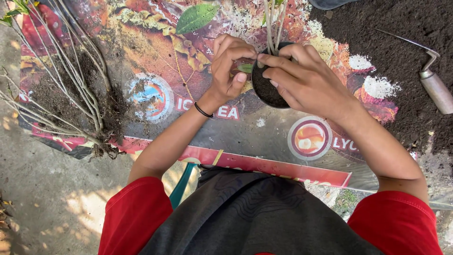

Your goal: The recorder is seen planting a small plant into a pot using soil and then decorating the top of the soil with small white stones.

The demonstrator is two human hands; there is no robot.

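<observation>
Two hands meet over one small black pot (266,89), which sits on the printed banner (155,56) spread as a ground sheet just in front of you. Your left hand (229,66) curls against the pot's rim on its left side, fingers bent and thumb tucked near a small green leaf (245,68); it looks closed around the rim or the base of the stems, though exactly what it pinches is hidden. Your right hand (306,80) lies over the pot from the right, fingers stretched across the soil surface and pressing near the pale stems (272,23) that rise upright from the pot. That pairing seems meant to keep the cuttings standing while the soil around them is firmed.

A bundle of bare-rooted branches (71,85) lies well apart on the banner's left side, roots toward you in a scatter of dirt. A heap of dark soil (401,28) covers the banner's right end, and a metal hand tool (432,78) rests on it, within reach of your right hand but untouched.
</observation>
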